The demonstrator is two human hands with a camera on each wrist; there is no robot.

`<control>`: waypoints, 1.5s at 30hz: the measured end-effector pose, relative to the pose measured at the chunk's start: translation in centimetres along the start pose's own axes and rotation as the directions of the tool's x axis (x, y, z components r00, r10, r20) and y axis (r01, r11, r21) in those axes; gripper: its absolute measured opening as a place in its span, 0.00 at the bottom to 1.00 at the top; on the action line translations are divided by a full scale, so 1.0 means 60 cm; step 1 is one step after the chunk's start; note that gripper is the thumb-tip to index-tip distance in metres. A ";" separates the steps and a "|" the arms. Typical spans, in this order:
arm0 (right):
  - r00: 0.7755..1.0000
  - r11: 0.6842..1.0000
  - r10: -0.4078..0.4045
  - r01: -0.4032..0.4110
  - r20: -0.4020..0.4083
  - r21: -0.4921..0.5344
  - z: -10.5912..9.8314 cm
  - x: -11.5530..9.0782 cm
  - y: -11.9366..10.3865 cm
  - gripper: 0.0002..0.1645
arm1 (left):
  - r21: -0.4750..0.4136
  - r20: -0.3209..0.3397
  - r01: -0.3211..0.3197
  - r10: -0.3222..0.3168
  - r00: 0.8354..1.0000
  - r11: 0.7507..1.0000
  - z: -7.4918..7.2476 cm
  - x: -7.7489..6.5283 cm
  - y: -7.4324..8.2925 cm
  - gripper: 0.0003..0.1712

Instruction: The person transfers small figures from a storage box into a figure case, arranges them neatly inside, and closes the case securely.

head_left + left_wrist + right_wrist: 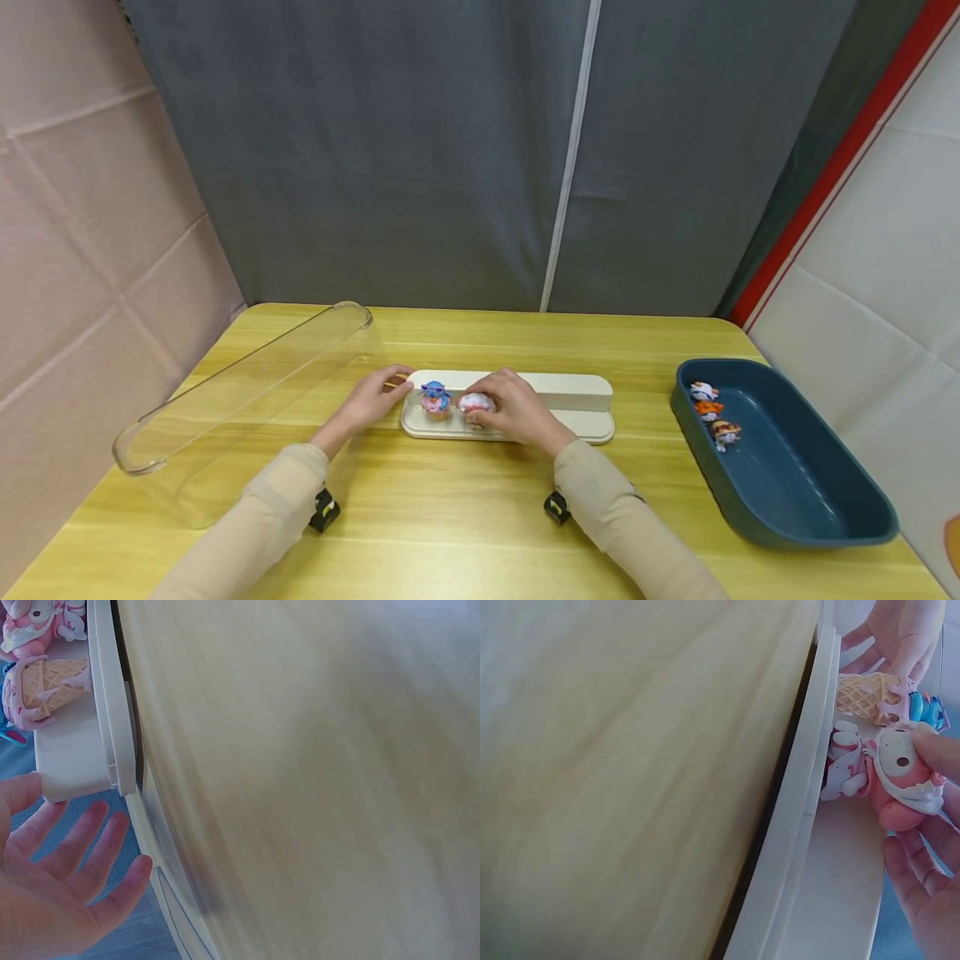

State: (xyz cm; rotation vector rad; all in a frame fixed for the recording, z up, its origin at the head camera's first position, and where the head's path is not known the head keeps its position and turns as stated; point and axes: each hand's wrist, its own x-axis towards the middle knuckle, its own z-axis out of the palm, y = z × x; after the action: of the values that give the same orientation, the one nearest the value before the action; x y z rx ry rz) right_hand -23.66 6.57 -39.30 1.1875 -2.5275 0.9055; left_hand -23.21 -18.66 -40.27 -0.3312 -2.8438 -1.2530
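A long cream two-step display stand (566,385) lies across the middle of the table. My left hand (371,400) is at its left end, thumb and index fingertip at the corner and the other fingers spread loosely, as the left wrist view shows. A blue figurine on a pink ice-cream cone (435,403) stands on the lower step near that end. Just right of it, my right hand (519,410) holds a pink figurine with a white hood (904,771) between thumb and fingers, upright over the lower step. Its feet are close to the stand's front rim.
A large clear cover (247,392) lies on the table at the left. On the right, a dark blue tray (787,450) holds several small figurines (709,410) along its left wall. A grey curtain (390,167) hangs behind the table.
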 end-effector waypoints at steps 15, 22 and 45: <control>0.999 1.000 0.025 -0.024 0.036 -0.015 -0.006 0.001 0.006 0.24 | 0.008 0.002 0.008 -0.008 1.000 1.000 -0.001 -0.001 0.002 0.17; 0.996 0.998 0.067 -0.067 0.060 -0.002 -0.032 -0.003 0.001 0.23 | 0.005 0.001 0.012 -0.012 1.000 1.000 0.000 0.000 0.002 0.17; 0.999 0.999 -0.031 0.030 -0.025 -0.038 -0.139 -0.058 0.020 0.19 | 0.000 0.006 -0.011 0.011 1.000 1.000 -0.002 -0.002 0.002 0.17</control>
State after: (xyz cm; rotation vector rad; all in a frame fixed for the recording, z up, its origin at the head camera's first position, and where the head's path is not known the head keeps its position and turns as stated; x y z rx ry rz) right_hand -22.88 14.44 -34.72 1.1918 -2.4882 0.8574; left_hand -23.07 -18.69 -40.10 -0.3505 -2.8433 -1.2523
